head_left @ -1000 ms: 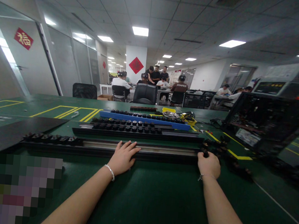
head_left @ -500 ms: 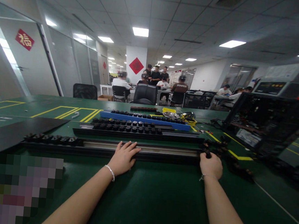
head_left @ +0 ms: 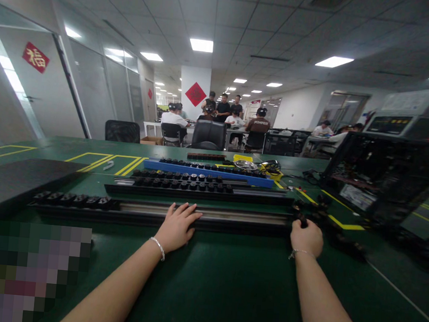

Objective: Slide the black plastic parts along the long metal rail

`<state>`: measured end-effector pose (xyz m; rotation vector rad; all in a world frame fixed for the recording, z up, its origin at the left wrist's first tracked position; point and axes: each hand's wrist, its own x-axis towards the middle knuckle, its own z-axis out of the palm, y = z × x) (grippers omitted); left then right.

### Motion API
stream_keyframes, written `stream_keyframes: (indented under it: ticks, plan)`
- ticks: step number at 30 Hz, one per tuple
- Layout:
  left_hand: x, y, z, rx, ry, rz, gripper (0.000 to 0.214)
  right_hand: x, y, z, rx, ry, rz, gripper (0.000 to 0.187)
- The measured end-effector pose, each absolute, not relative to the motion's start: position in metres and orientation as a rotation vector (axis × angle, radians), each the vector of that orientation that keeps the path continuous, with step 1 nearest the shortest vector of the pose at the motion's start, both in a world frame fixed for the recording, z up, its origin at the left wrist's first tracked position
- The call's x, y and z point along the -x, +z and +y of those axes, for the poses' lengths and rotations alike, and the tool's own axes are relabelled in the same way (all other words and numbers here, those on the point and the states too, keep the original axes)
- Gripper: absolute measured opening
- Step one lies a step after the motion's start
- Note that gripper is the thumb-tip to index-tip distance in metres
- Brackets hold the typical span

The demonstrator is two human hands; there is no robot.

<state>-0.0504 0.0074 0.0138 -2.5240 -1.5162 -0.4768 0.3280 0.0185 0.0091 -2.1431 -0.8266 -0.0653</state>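
A long black rail (head_left: 239,225) with a pale metal channel lies across the green table in front of me. Several black round-topped parts (head_left: 79,200) sit in a row at its left end. Fingers spread, my left hand (head_left: 178,228) rests on the middle of the rail. Just past the rail's right end, my right hand (head_left: 307,238) is closed around a small black part (head_left: 301,220), mostly hidden by my fingers. Loose black parts (head_left: 348,245) lie in a pile to the right of that hand.
Behind are another black rail (head_left: 196,195) and a blue rail (head_left: 213,173), both with rows of black parts. An open computer case (head_left: 371,174) stands at the right. A dark flat panel (head_left: 17,181) is at the left. People (head_left: 224,109) are at far tables.
My right hand has shifted slightly right, away from the rail's end, still closed on the black part. My left hand has stayed where it was.
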Motion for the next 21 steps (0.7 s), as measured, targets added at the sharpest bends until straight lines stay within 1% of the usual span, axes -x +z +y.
stream_keyframes:
  ticks: [3,12,21]
  plan:
    - [0.050,0.014,0.007,2.521,-0.481,-1.518,0.050,-0.330,0.008,0.019,2.125,-0.090,-0.823,0.049]
    - [0.050,0.014,0.007,2.529,-0.484,-1.509,0.049,-0.331,0.011,0.018,2.150,-0.025,-0.797,0.051]
    - [0.051,0.014,0.008,2.537,-0.501,-1.512,0.049,-0.340,0.005,0.022,2.110,-0.110,-0.769,0.049]
